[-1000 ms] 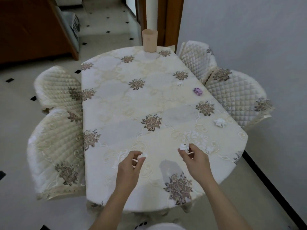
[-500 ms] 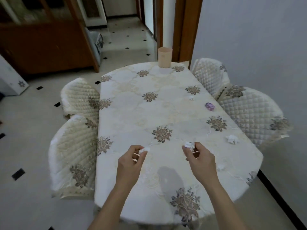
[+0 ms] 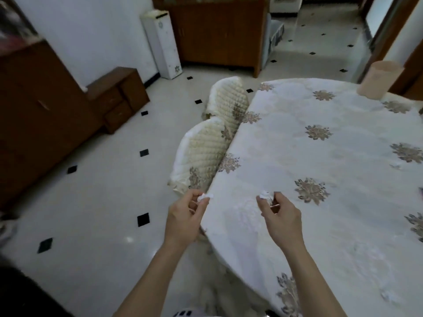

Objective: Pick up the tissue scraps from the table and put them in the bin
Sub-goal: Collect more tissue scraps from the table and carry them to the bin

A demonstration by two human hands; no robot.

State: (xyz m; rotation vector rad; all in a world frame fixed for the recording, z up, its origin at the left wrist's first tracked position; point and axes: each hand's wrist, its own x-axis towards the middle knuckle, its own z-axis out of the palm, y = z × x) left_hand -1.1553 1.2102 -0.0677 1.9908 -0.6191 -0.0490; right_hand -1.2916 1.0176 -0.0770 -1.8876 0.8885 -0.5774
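My left hand (image 3: 185,219) pinches a small white tissue scrap (image 3: 204,197) between thumb and fingertips, held just off the table's left edge. Over the tablecloth, my right hand (image 3: 280,219) pinches a second white tissue scrap (image 3: 265,195). The oval table (image 3: 332,202) with a cream floral cloth fills the right side. A tan bin (image 3: 377,78) stands at the table's far end, top right. Another pale scrap (image 3: 388,295) lies on the cloth near the bottom right.
Two quilted cream chairs (image 3: 206,154) are tucked against the table's left side. Dark wooden cabinets (image 3: 41,115) line the left wall, with a white appliance (image 3: 163,44) and a wooden sideboard (image 3: 219,30) further back. White tiled floor (image 3: 91,202) spreads out to the left.
The view has swung left and both hands have moved toward the table's left edge, each still pinching its scrap. The scraps on the table's right side have left the view.
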